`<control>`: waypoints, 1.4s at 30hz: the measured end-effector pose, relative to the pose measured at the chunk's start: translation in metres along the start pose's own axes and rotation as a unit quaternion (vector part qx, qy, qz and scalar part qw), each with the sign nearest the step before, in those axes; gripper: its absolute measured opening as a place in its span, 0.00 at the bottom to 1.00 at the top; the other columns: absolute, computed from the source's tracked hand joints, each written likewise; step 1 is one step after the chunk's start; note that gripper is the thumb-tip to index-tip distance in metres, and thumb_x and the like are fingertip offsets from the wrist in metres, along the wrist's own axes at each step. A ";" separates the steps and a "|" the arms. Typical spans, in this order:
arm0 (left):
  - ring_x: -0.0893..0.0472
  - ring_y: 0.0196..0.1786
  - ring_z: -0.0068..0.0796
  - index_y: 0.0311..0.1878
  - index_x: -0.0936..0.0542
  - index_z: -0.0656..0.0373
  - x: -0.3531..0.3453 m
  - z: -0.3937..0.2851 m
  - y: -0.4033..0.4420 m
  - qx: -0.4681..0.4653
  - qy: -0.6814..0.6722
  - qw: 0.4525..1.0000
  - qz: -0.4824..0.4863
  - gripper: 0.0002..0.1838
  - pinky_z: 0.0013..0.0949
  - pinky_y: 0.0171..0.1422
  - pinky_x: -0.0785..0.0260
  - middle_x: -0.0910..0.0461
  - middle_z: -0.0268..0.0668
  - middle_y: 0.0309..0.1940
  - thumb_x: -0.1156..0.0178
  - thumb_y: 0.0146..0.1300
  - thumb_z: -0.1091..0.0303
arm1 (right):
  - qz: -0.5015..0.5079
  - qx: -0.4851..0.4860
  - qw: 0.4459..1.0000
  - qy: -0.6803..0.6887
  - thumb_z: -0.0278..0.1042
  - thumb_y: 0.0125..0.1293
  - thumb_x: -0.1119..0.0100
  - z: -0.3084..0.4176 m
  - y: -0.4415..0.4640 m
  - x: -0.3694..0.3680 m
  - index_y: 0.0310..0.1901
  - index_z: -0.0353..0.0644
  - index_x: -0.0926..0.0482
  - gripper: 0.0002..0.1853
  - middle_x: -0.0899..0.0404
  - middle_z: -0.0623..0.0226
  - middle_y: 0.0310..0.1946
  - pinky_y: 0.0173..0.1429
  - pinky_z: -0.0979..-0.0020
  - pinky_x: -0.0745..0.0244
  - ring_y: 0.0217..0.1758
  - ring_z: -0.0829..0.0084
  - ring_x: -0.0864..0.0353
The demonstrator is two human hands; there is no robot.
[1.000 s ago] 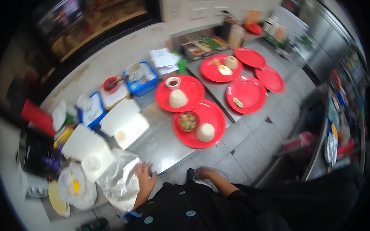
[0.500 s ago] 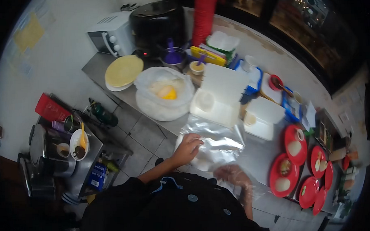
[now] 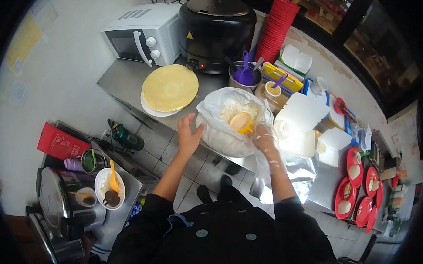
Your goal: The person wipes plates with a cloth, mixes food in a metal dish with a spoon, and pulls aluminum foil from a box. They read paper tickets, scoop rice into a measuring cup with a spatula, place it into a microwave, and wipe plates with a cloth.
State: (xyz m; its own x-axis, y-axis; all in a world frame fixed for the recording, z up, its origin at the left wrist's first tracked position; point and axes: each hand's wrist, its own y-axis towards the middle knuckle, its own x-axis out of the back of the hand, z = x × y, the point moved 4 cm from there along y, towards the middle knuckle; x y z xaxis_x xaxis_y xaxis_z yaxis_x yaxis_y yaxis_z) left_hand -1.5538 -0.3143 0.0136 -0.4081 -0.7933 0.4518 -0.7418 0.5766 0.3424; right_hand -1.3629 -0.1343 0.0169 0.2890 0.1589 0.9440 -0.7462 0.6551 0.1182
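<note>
A white plastic bag (image 3: 223, 138) of cooked rice stands open on the steel counter. On the rice lies a yellow scoop (image 3: 242, 122), its handle side towards my right hand. My left hand (image 3: 188, 136), bare, has its fingers spread at the bag's left side. My right hand (image 3: 266, 141), in a clear plastic glove, is at the bag's right edge beside the scoop. Its fingers are bent together, and what they grip is hard to see. Foil (image 3: 292, 178) lies to the right, below a white open takeaway box (image 3: 295, 137).
Behind are a microwave (image 3: 143, 39), a black warmer pot (image 3: 217, 34) and stacked red bowls (image 3: 278, 29). A yellow disc (image 3: 170, 88) lies left of the bag. Red plates (image 3: 355, 169) stand far right. At lower left, a side table (image 3: 122, 186) holds a bowl of rice and pots.
The view has swung left towards the rice bag. My left hand has left the foil for the bag's left side, and my gloved right hand has moved up to its right edge.
</note>
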 end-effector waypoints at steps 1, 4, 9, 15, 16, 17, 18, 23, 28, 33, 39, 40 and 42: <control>0.29 0.49 0.39 0.51 0.29 0.58 -0.003 0.003 0.010 0.011 -0.030 0.999 -0.015 0.21 0.35 0.53 0.36 0.28 0.40 0.43 0.37 0.52 0.73 | 0.003 0.003 1.000 -0.003 0.45 0.57 0.43 -0.001 0.000 0.001 0.32 0.35 0.21 0.17 0.22 0.49 0.34 0.48 0.57 0.31 0.42 0.54 0.24; 0.28 0.47 0.34 0.51 0.28 0.58 -0.010 -0.009 0.011 0.021 -0.073 0.997 -0.017 0.21 0.33 0.49 0.34 0.28 0.39 0.43 0.37 0.53 0.71 | -0.033 -0.001 0.996 0.086 0.42 0.56 0.41 0.008 -0.001 0.022 0.31 0.35 0.22 0.15 0.23 0.50 0.30 0.45 0.58 0.32 0.38 0.56 0.24; 0.26 0.42 0.19 0.51 0.28 0.58 -0.031 -0.061 -0.019 0.098 -0.282 0.936 0.187 0.14 0.24 0.42 0.32 0.25 0.31 0.40 0.44 0.63 0.69 | -0.147 -0.029 0.949 0.277 0.34 0.57 0.40 0.073 0.012 0.052 0.33 0.34 0.24 0.11 0.30 0.56 0.32 0.41 0.59 0.34 0.30 0.56 0.31; 0.26 0.42 0.18 0.50 0.28 0.62 0.013 -0.032 0.003 0.204 -0.415 0.887 -0.018 0.14 0.22 0.50 0.34 0.24 0.33 0.42 0.46 0.65 0.67 | -0.145 0.208 0.914 0.317 0.26 0.57 0.45 0.183 0.027 0.016 0.36 0.36 0.23 0.06 0.27 0.55 0.33 0.39 0.59 0.32 0.33 0.57 0.27; 0.26 0.42 0.17 0.50 0.28 0.64 0.028 -0.025 0.005 0.196 -0.456 0.866 -0.066 0.14 0.21 0.53 0.35 0.24 0.34 0.43 0.46 0.66 0.67 | -0.074 0.241 0.918 0.306 0.26 0.57 0.45 0.195 0.027 0.004 0.36 0.36 0.23 0.06 0.27 0.55 0.33 0.39 0.59 0.32 0.34 0.57 0.27; 0.26 0.43 0.17 0.50 0.28 0.65 0.042 -0.012 0.002 0.207 -0.446 0.865 -0.100 0.14 0.20 0.50 0.34 0.24 0.34 0.43 0.47 0.67 0.66 | 0.005 0.275 0.918 0.285 0.27 0.57 0.45 0.206 0.025 -0.010 0.36 0.36 0.23 0.06 0.26 0.55 0.33 0.40 0.58 0.32 0.34 0.56 0.26; 0.26 0.43 0.17 0.50 0.28 0.65 0.059 0.002 -0.002 0.204 -0.436 0.866 -0.133 0.14 0.20 0.50 0.34 0.24 0.34 0.43 0.47 0.67 0.66 | 0.073 0.313 0.910 0.261 0.27 0.57 0.45 0.219 0.023 -0.023 0.36 0.36 0.23 0.06 0.26 0.55 0.33 0.40 0.58 0.32 0.34 0.56 0.26; 0.23 0.42 0.21 0.47 0.27 0.62 0.140 0.095 -0.050 0.342 -0.345 0.843 -0.232 0.12 0.26 0.45 0.27 0.25 0.35 0.41 0.50 0.68 0.63 | 0.244 0.451 0.835 0.198 0.28 0.57 0.45 0.308 0.033 -0.066 0.36 0.37 0.23 0.07 0.25 0.55 0.32 0.42 0.57 0.32 0.36 0.55 0.25; 0.27 0.52 0.33 0.45 0.32 0.57 0.236 0.152 -0.099 0.339 -0.345 0.784 -0.389 0.15 0.36 0.53 0.29 0.32 0.35 0.43 0.55 0.69 0.54 | 0.230 0.466 0.823 0.230 0.32 0.59 0.46 0.446 0.074 -0.097 0.39 0.37 0.21 0.10 0.22 0.53 0.33 0.48 0.57 0.31 0.42 0.54 0.23; 0.32 0.54 0.24 0.52 0.33 0.57 0.328 0.186 -0.147 0.301 -0.287 0.766 -0.490 0.19 0.32 0.57 0.34 0.33 0.34 0.46 0.58 0.71 0.52 | 0.240 0.493 0.793 0.264 0.36 0.58 0.47 0.600 0.078 -0.246 0.45 0.35 0.25 0.16 0.24 0.46 0.43 0.53 0.57 0.30 0.49 0.49 0.25; 0.25 0.44 0.24 0.45 0.32 0.59 0.381 0.203 -0.193 0.316 -0.204 0.747 -0.548 0.15 0.27 0.51 0.32 0.26 0.36 0.39 0.55 0.70 0.55 | 0.350 0.372 0.838 0.193 0.35 0.56 0.44 0.667 0.072 -0.338 0.44 0.36 0.25 0.15 0.24 0.52 0.40 0.49 0.59 0.29 0.46 0.52 0.24; 0.25 0.44 0.24 0.45 0.32 0.59 0.384 0.204 -0.195 0.321 -0.204 0.746 -0.546 0.15 0.27 0.51 0.32 0.26 0.36 0.39 0.55 0.70 0.55 | 0.306 0.439 0.826 0.180 0.32 0.56 0.46 0.670 0.067 -0.339 0.40 0.36 0.25 0.12 0.24 0.54 0.36 0.45 0.60 0.27 0.43 0.53 0.23; 0.24 0.45 0.24 0.42 0.32 0.59 0.387 0.206 -0.197 0.341 -0.218 0.718 -0.566 0.14 0.27 0.50 0.32 0.25 0.37 0.39 0.54 0.70 0.55 | 0.316 0.476 0.784 0.245 0.30 0.56 0.48 0.663 0.062 -0.331 0.36 0.37 0.26 0.08 0.25 0.56 0.32 0.41 0.60 0.27 0.39 0.54 0.23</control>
State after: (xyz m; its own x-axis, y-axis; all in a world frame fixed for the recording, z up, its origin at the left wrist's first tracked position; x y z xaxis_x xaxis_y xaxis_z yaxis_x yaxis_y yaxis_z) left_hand -1.6753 -0.7749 -0.0493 0.6441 -0.7502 -0.1495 -0.7572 -0.5976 -0.2636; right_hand -1.9027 -0.6360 -0.0843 -0.2970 0.6464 0.7028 -0.8752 -0.4786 0.0704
